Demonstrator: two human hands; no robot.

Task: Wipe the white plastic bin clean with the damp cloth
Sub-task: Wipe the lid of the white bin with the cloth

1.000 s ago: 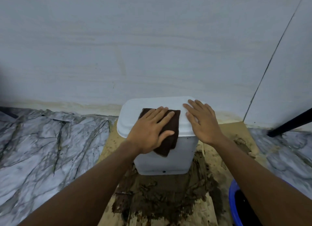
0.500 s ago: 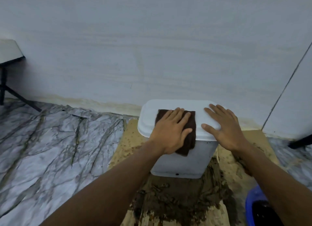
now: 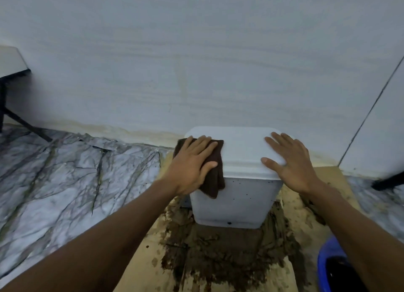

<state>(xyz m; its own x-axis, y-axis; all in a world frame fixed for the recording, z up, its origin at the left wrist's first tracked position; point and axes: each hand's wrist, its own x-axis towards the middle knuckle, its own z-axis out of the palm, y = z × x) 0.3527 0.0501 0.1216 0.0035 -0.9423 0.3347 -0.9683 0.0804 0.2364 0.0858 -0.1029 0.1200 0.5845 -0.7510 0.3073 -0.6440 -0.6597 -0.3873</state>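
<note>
Cloth (image 3: 213, 180) has slid left across the bin (image 3: 236, 200).

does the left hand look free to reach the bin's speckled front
Probably yes: the left hand presses the cloth at the left edge of the bin, whose front below is uncovered.

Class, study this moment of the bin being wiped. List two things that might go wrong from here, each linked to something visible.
1. The cloth hangs over the front edge of the bin under the flat left hand, not gripped; it might slide off into the mud below and pick up dirt.
2. The right hand rests on the bin, its forearm passing close by the blue bucket; drawing back might knock it.
</note>
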